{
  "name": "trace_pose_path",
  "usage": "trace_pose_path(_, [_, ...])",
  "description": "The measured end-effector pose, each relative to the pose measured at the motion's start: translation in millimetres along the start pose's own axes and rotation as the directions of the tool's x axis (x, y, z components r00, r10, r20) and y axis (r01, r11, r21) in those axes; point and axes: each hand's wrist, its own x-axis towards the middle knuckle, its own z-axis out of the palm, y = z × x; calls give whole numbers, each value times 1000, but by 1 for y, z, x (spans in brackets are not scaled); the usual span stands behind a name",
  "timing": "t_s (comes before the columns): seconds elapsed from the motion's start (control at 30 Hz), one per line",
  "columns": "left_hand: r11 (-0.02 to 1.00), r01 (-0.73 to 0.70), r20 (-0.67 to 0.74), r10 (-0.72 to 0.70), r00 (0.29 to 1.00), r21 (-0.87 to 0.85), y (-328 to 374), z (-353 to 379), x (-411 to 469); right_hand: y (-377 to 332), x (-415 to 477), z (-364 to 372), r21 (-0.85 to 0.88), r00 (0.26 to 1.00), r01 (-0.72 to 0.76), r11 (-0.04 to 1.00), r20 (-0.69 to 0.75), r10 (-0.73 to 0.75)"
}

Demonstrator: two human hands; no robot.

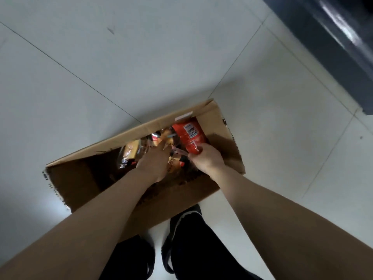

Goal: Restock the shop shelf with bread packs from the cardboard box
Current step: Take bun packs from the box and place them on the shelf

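Note:
An open cardboard box (80, 182) lies on the floor below me, with several bread packs inside. My right hand (207, 158) grips the near end of a red pack (189, 136) with a white barcode label, lifted at the box's far right. My left hand (155, 160) reaches into the middle of the box, fingers spread over a clear pack of golden bread (170, 138). Another clear pack with an orange label (129, 152) lies to its left. The packs under my hands are partly hidden.
Pale floor tiles (141, 57) surround the box. A dark grey shelf base (333, 47) runs along the top right corner. My legs in dark trousers and dark shoes (181, 229) stand just behind the box's near edge.

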Motion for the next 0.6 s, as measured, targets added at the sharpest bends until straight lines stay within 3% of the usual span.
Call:
trace_pose_path(0.17, [995,-98,-36,97,995,-5,1,21,27,0,32,28,230,983,-70,971,-151,106])
trace_pose_path(0.33, [998,-13,129,4,992,68,-11,29,27,-7,34,37,152,963,-66,986,-248,103])
trace_pose_path(0.6, [992,100,43,-104,994,82,-27,-8,-11,-26,0,9,386,961,-69,920,-223,165])
